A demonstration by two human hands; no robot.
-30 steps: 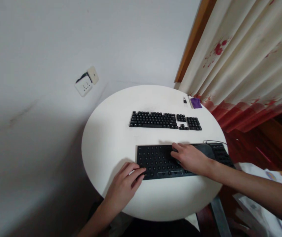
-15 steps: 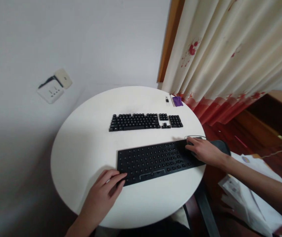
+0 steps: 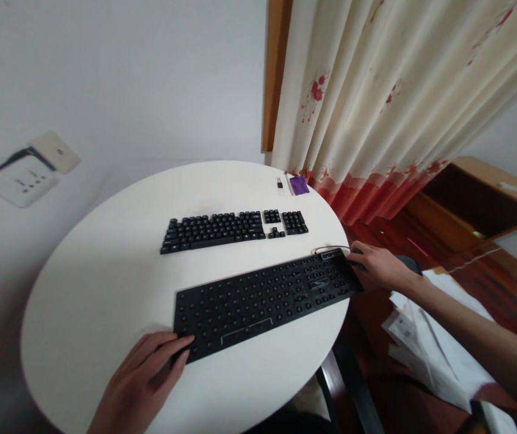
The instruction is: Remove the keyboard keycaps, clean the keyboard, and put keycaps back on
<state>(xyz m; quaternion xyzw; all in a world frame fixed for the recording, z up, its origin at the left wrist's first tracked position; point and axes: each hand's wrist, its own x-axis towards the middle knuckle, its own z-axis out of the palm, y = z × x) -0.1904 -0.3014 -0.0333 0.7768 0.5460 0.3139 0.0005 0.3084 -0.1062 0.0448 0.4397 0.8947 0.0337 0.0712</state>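
A black keyboard base [image 3: 258, 301], stripped of its keycaps, lies slanted across the front of the white round table [image 3: 99, 289]. My left hand [image 3: 143, 367] grips its near left corner, fingers on top and thumb at the front edge. At the base's right end is my right hand [image 3: 378, 265], fingers closed, with a small dark thing partly showing among them; its kind is hidden. Behind the base, black keycaps [image 3: 215, 232] are laid out in keyboard order, with the number pad keycaps [image 3: 294, 223] at their right. A thin dark cable [image 3: 330, 246] curves by the base's far right corner.
A purple packet [image 3: 298, 185] and a small dark and clear item [image 3: 280, 183] lie near the table's far right edge. Red and cream curtains [image 3: 353, 120] hang behind. Papers and plastic bags [image 3: 439, 343] sit right of the table, beside a dark chair armrest [image 3: 353, 380].
My right hand has moved from over the base's right part to its right edge, uncovering the number pad area. My left hand stays on the corner. The view has turned right.
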